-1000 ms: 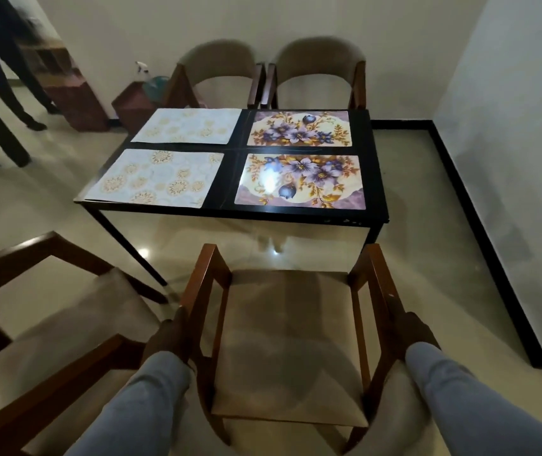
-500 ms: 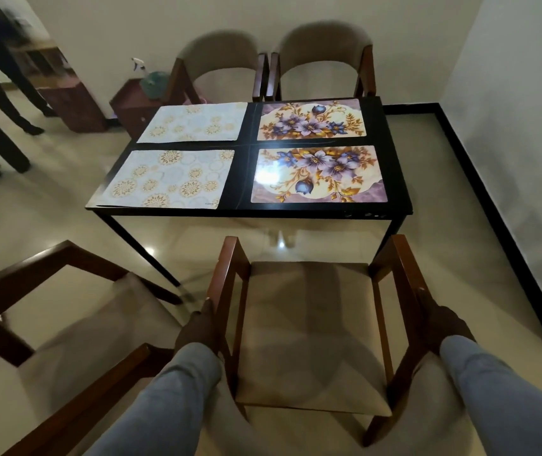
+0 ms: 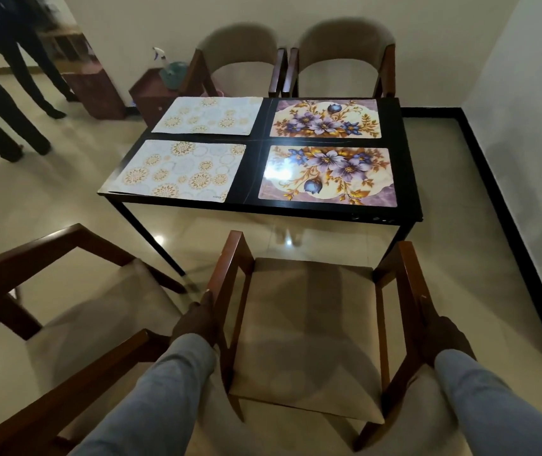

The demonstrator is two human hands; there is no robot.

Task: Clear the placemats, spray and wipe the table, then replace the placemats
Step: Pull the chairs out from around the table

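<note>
Floor (image 3: 65,199): glossy beige tile, showing bright light reflections at the left and beneath the table. Walls: back wall (image 3: 131,28) plain cream; right wall (image 3: 532,110) pale, with a black skirting strip (image 3: 506,205) running along its base and turning along the back wall. Chairs: two upholstered chairs with curved backs (image 3: 240,57) (image 3: 342,51) stand side by side at the table's far edge; one wooden armchair with a tan seat cushion (image 3: 309,327) faces the near edge; a second like armchair (image 3: 75,311) stands to its left. A dark wooden cabinet (image 3: 151,93) sits near the far left corner, against the back wall. Lighting dim overall.
</note>
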